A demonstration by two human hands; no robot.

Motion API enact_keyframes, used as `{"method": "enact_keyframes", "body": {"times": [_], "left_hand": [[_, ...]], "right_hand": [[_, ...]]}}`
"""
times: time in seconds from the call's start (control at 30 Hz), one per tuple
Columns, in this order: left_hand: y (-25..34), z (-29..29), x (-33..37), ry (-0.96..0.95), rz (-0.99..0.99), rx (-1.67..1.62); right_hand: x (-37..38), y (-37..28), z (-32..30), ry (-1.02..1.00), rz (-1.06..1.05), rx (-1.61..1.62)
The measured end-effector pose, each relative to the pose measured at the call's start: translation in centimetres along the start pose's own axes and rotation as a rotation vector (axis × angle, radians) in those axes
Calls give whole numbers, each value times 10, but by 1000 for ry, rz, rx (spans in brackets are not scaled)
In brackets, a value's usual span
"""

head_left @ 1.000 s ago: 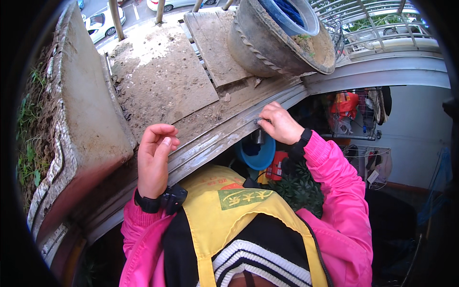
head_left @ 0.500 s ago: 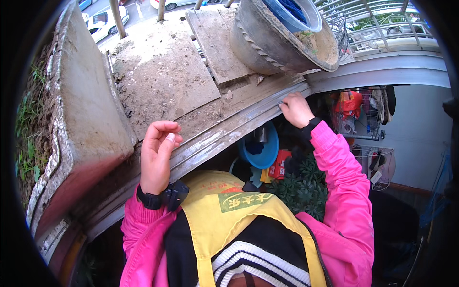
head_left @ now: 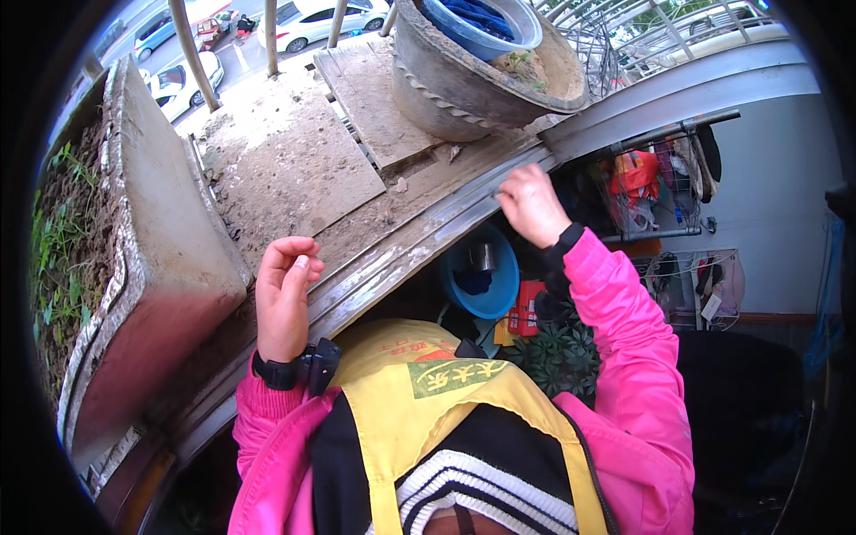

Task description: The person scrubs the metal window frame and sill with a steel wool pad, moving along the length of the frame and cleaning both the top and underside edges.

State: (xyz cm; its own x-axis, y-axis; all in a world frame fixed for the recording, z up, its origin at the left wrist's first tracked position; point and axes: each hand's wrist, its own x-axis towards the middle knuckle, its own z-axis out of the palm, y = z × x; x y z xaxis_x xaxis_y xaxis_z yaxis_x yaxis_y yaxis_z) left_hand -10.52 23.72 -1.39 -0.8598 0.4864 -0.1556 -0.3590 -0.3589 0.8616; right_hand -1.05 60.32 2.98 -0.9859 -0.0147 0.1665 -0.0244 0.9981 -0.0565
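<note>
The left hand [head_left: 283,290] hangs above the near part of the metal window rail [head_left: 419,239], where it was a second ago, its grip loosely curled and nothing visible in it. The right hand [head_left: 535,205] has slid up along that rail toward its corner; over the last half second it stays close to the same stretch. The rail, which seems to be what is being worked on, runs slantwise between the yellow apron [head_left: 382,406] and the dirt-strewn board [head_left: 285,169]. My reading is that the work is moving along the channel bit by bit, with the corner part unfinished. The view has tipped too, so more of the street and its white car [head_left: 325,22] shows beyond the bars.

As for what is hard to make out: the right grip is pinched together, but I cannot tell whether it holds anything (a tiny greyish bit shows at the fingertips, perhaps just rail). The apron hides the rail's lower side near the body. Below, the blue basin [head_left: 508,283] sits in shadow, its dark contents unclear. Farther out, the large grey pot [head_left: 437,85] covers part of the ledge.
</note>
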Motion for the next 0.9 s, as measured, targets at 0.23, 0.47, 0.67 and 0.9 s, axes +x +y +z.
{"method": "enact_keyframes", "body": {"times": [0.23, 0.47, 0.67, 0.9], "left_hand": [[-3, -2, 2, -14, 22, 37], [0, 0, -1, -40, 19, -22], [1, 4, -3, -10, 9, 5], [4, 5, -9, 80, -11, 36]], "right_hand": [[7, 26, 33, -131, 194, -228], [-5, -63, 31, -48, -68, 198], [4, 47, -1, -94, -10, -313], [16, 149, 27, -336, 94, -746]]}}
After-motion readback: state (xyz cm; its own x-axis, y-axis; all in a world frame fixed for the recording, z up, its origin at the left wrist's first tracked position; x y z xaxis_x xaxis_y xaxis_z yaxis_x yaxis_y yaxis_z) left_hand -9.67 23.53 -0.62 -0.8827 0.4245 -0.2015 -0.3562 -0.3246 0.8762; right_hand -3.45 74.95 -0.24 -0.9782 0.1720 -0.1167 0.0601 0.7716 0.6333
